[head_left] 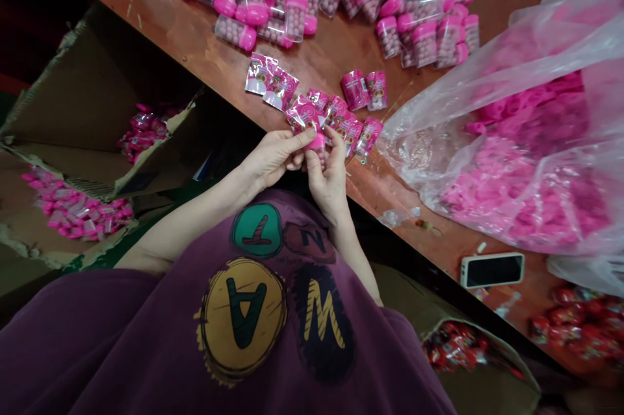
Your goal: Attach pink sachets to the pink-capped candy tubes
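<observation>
Close to my body, just off the table edge, both hands meet around one small clear jar (318, 147) with a pink lid and pinkish candy balls. My left hand (273, 156) pinches at the lid with its thumb, the other fingers curled beneath. My right hand (330, 175) is closed round the jar's side, thumb along it, hiding part of it. A shiny pink printed sleeve (302, 112) is right beyond my left thumb; whether the thumb touches it I cannot tell. Several more printed sleeves (348, 125) lie just past my fingers, and two flat ones (280, 88) rest farther left.
Many pink-lidded candy jars (292, 15) are heaped at the table's far side. A clear plastic bag (531, 174) of pink pieces stands right, near a phone (492, 270) and red packets (578, 324). Cardboard boxes (73, 116) with pink items are lower left; another box (507, 363) sits lower right.
</observation>
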Available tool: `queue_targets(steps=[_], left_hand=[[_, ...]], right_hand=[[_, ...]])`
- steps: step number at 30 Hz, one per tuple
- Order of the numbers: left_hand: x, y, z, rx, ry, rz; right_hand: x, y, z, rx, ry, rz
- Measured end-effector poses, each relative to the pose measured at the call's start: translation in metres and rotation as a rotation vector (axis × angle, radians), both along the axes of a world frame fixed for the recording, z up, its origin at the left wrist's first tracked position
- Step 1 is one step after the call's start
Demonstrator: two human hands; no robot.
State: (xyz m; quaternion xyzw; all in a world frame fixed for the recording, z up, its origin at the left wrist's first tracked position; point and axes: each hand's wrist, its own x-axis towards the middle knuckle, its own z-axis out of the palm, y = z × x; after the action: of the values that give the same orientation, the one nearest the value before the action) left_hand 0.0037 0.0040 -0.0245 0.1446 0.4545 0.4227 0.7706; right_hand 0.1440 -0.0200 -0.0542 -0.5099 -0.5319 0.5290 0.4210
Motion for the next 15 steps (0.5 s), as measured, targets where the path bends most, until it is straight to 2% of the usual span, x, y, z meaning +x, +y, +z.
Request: queue_targets(steps=[2,6,11,15], left_hand=[[-0.001,0.0,0.0,0.004,0.002,-0.016],[-0.007,0.002,0.001,0.029,0.027,-0.025],[-0.009,0.004,0.0,0.069,0.029,0.001],[-0.01,0.004,0.001,0.082,0.014,-0.062]], right_hand=[[0.002,0.001,0.002,-0.051,0.058,0.045],[0.003,-0.002,0.005,-0.226,0.312,0.155],[0.001,-0.009,0.0,-0.157,0.267,0.074],[0.002,-0.009,-0.003,-0.278,0.382,0.178]])
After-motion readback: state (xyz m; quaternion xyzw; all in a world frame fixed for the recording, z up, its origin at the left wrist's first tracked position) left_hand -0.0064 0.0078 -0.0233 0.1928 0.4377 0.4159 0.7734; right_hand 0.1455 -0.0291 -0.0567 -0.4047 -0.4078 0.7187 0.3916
